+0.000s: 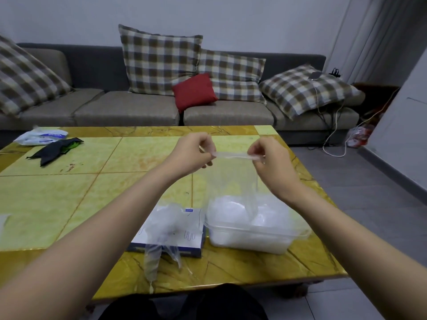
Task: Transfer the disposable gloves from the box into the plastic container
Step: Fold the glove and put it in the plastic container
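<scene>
Far to the left of the fingers, at the back edge of the yellow-green marbled table (69, 192), lies a crumpled white plastic packet with blue print (40, 137). Just beside it is a rumpled black cloth with a green lining (55, 150).

Below and slightly left of the left fingers sits the flat white-and-blue cardboard glove box (184, 239). A loose bunch of clear disposable gloves (161, 227) spills from its top, and one of them hangs over the table's near edge.

The left hand (194, 151) is raised above the table, its fingers curled and its thumb and fingertips pinching one end of a cuff. Between the two hands this cuff is pulled taut and roughly level. It belongs to a single transparent thin-film glove (233, 181), which hangs straight down from the fingers.

Directly beneath the hanging glove, touching the box's right side, stands the rectangular clear plastic container (251, 229). It is open-topped and already holds a heap of whitish crumpled gloves (231, 211). The glove's lower end reaches down into that heap.

The right hand (270, 158) is level with the left, its fingers bent and pinching the cuff's other end.

Beyond the fingers stands a grey sofa (129, 109) with checked cushions (159, 61) and a small red cushion (194, 92).
</scene>
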{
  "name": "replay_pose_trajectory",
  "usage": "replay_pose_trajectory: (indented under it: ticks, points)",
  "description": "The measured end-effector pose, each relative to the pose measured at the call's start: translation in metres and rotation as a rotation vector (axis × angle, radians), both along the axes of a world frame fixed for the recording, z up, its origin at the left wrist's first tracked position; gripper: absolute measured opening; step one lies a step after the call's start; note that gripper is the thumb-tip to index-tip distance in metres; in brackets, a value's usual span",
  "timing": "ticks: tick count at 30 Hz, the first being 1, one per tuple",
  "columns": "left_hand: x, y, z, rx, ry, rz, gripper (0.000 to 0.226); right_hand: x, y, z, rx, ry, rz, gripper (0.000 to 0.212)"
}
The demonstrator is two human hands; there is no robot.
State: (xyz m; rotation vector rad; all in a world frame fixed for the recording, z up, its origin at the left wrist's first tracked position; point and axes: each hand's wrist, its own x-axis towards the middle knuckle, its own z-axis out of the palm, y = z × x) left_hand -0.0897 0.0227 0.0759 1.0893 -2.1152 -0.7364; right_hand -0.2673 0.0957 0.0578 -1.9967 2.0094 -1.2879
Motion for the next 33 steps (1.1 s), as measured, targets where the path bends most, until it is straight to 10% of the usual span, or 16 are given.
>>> replay_pose_trajectory:
  ticks: [9,28,33]
  points:
    - [-0.02,0.002,-0.037,-0.285,-0.074,-0.11,0.031,-0.033,0.021,-0.027,-0.187,0.342,-0.029,0.04]
    - [-0.069,0.008,-0.096,-0.084,-1.308,-0.369,0.027,-0.044,0.0,-0.09,1.115,0.083,0.339,0.031]
    - [-0.079,0.003,-0.099,-0.359,-1.337,-0.359,0.031,-0.047,0.002,-0.081,0.659,0.112,0.125,0.016]
